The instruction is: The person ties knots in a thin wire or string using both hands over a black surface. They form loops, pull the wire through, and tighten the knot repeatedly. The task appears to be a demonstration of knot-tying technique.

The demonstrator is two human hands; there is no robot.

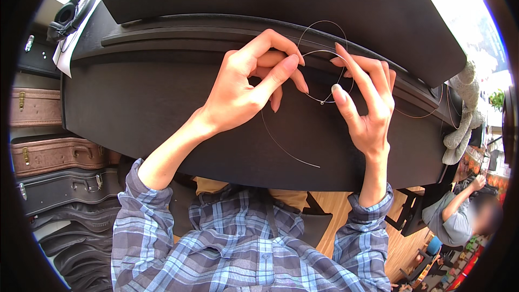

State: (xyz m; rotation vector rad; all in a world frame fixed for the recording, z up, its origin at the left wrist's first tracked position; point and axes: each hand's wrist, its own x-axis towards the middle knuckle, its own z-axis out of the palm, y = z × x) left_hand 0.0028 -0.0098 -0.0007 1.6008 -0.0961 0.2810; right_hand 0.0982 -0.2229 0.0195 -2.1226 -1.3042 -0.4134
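A thin metal guitar string [324, 51], bent into loose loops, hangs in front of me above the black surface. A small ball end [322, 103] shows at the bottom of the loops. My left hand [238, 92] pinches the string between thumb and fingers at the left side of the coil. From under that hand a free tail of string curves down toward the near edge. On the other side, my right hand [370, 103] has its thumb and fingers spread around the loops. Whether its fingertips touch the string is hard to tell.
A black panel [270, 0] with gold lettering stands at the back of the black tabletop [151, 97]. Headphones [67, 13] lie at far left, above stacked instrument cases [59, 159]. Grey fabric [459, 124] and another thin string [427, 114] are at right. A person [451, 219] sits beyond.
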